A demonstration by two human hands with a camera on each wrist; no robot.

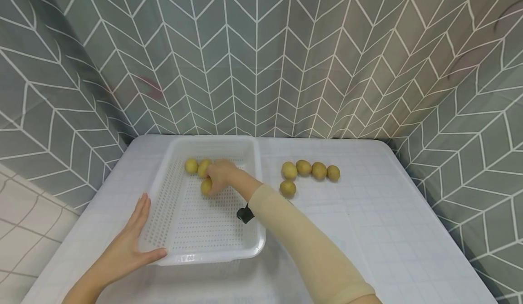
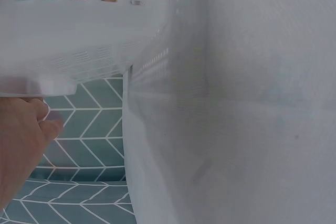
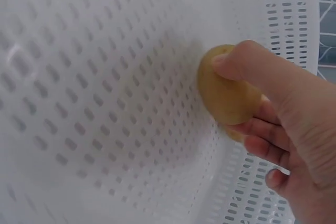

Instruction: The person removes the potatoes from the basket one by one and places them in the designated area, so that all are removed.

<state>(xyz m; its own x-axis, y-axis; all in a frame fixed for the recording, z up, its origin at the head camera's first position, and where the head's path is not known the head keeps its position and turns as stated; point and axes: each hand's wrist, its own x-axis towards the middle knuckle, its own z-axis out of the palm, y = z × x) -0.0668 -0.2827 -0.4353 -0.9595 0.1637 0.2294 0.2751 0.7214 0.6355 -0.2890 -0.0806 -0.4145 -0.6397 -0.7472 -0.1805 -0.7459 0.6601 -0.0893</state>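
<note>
A white perforated plastic basket [image 1: 212, 257] sits on the table, left of centre. Inside it, my right hand [image 1: 221, 176] holds a potato [image 3: 224, 88] between thumb and fingers, low over the basket floor. Two more potatoes lie close by in the basket, one at the far left [image 1: 191, 166] and another [image 1: 204, 168] partly hidden by the right hand. My left hand [image 1: 127, 246] is at the basket's near left corner, fingers extended along the left side and thumb at the front rim. In the left wrist view, part of this hand [image 2: 23, 140] shows beside the rim.
Right of the basket, several potatoes [image 1: 319, 171] form a row on the white-covered table [image 1: 367, 231], with one potato [image 1: 288, 188] in front of the row's left end. A grey curtain [image 1: 269, 68] with white chevron lines hangs behind and at both sides.
</note>
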